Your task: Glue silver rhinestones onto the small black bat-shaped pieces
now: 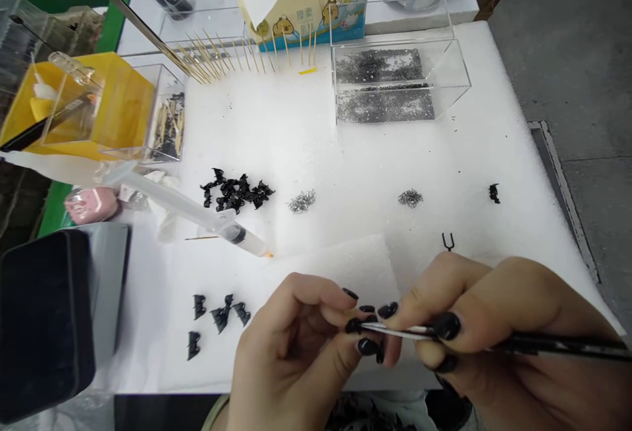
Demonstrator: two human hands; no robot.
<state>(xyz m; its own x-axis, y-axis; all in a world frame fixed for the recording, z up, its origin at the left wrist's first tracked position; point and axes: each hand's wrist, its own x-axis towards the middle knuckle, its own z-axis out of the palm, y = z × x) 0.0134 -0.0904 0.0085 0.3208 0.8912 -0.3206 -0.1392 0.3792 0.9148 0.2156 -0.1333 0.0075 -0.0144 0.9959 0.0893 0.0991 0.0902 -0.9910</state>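
Observation:
My left hand (pixel 296 345) is curled at the bottom centre, its black-nailed fingertips pinched together on something too small to make out. My right hand (pixel 484 326) grips black tweezers (pixel 543 344) whose silvery tip meets the left fingertips. A pile of small black bat-shaped pieces (pixel 236 193) lies on the white foam mat (pixel 345 154) above the hands. Several separate bat pieces (pixel 217 318) lie just left of my left hand. A syringe (pixel 197 210) lies slanted between the two groups, tip toward the mat's middle.
Two small glitter heaps (pixel 302 201) (pixel 411 198), a lone bat piece (pixel 494 193) and a tiny black fork-shaped part (pixel 448 241) lie on the mat. A clear glitter box (pixel 395 82), wooden sticks (pixel 237 56), a tissue box (pixel 306 3), a yellow bin (pixel 118 102) and a black case (pixel 44 319) surround it.

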